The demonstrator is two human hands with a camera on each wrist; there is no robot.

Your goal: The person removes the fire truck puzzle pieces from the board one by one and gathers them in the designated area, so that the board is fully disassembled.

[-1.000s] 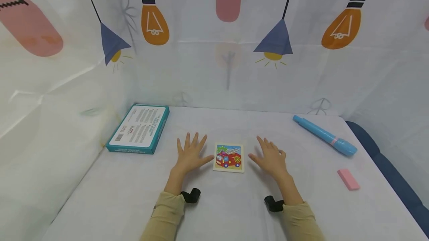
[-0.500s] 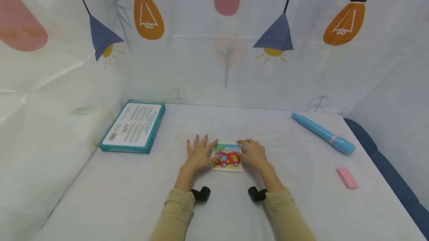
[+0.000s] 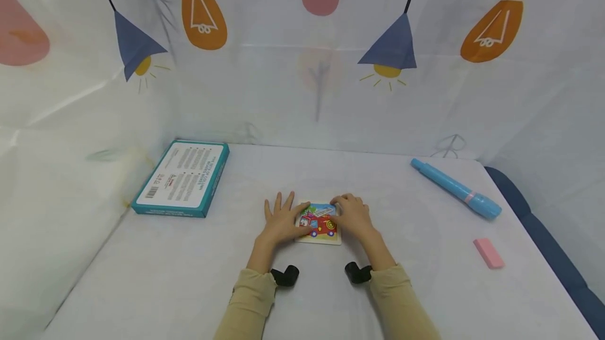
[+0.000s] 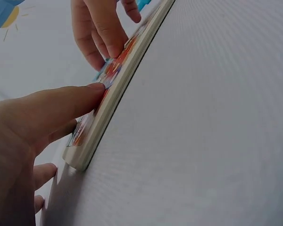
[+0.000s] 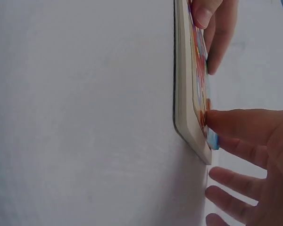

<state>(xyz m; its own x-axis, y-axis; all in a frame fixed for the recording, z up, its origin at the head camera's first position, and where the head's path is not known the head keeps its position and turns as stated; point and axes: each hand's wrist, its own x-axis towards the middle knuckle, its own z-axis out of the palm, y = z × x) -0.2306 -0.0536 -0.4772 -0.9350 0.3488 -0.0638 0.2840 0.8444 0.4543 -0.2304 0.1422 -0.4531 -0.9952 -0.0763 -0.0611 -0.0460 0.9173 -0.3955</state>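
Head view. Small square fire-truck puzzle (image 3: 319,223) flat on the white-covered tabletop (image 3: 302,298), near the middle, just ahead of both wrists. Left hand (image 3: 282,220) laid at its left edge with fingers spread and fairly straight, thumb on the picture. Right hand (image 3: 352,216) at its right edge with fingers bent down onto the top face; pressing or pinching, hard to tell from here. Teal flat box (image 3: 181,177) well apart to the left, blue marker (image 3: 455,188) and pink eraser (image 3: 489,253) well apart to the right.

Left wrist view. Thin pale wooden tray of the puzzle (image 4: 118,87) with rounded corner, glossy printed pieces on top. Left thumb (image 4: 61,106) flat on the printed face, other hand's fingers (image 4: 100,34) pressing further along.

Right wrist view. Same board edge (image 5: 186,94), smooth and light, lying flush on finely woven cloth. Right fingers (image 5: 240,125) touching the coloured surface near the corner, nothing gripped round.

Risks, as a judgement: smooth board on slack cloth likely to skid or bunch the fabric under uneven pressure from either side; loose pieces liable to pop out and scatter if one edge lifts sharply; thin rim offering little purchase, so a slip of the fingertips quite possible.
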